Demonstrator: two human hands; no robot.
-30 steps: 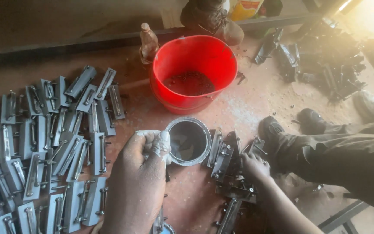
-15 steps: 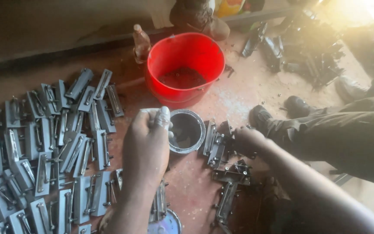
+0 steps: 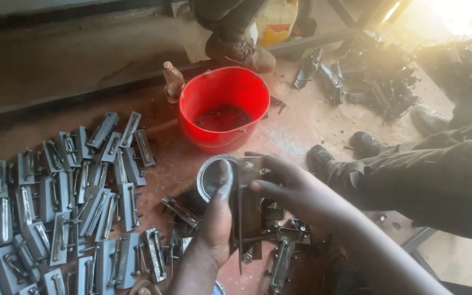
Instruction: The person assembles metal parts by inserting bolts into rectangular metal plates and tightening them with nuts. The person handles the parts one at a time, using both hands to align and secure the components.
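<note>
A flat grey metal bracket (image 3: 248, 210) is being held up edge-on between both hands, its long axis running nearly upright in the head view, top end by the small round tin (image 3: 212, 176) and bottom end carrying a bolt stub. The left hand (image 3: 214, 221) is pressing along the bracket's left face, fingers (image 3: 224, 176) lying straight and close together, tips dusted pale grey. The right hand (image 3: 289, 188) is reaching in from the right and pinching the bracket's upper edge, fingers curled narrowly around it; both hands are touching the piece, the right gripping it higher up. The bracket is hovering above a loose heap of dark, greasy-looking latch parts (image 3: 279, 240) lying on the reddish dusty floor (image 3: 296, 131). The tin is sitting just behind the fingertips, shiny-rimmed and dark inside. Farther back a glossy red plastic bucket (image 3: 224, 107) is standing with dark bits in its bottom, a small bottle (image 3: 172, 80) beside it. To the left, rows of matching dull grey brackets (image 3: 66, 207) are lying spread out flat. Another person's trousered leg (image 3: 438, 175) and shoe (image 3: 319, 158) are resting at the right.
</note>
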